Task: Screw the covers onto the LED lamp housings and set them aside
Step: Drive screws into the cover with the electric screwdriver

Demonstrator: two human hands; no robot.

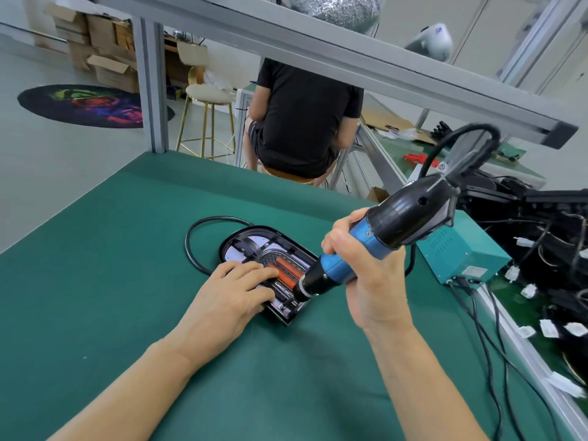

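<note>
Left hand (235, 292) presses flat, fingers straight, on the lamp (254, 253) on the tabletop (95, 249); right hand (369, 275) grips the screwdriver (366, 246), tip at the lamp's near corner.

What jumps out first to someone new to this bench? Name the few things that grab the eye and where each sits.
The blue and black electric screwdriver dominates centre right, gripped by the right hand with its tip down at the near corner of the lamp housing. The left hand rests flat on that housing on the green mat. Behind the bench, a person in black sits facing away.
</note>
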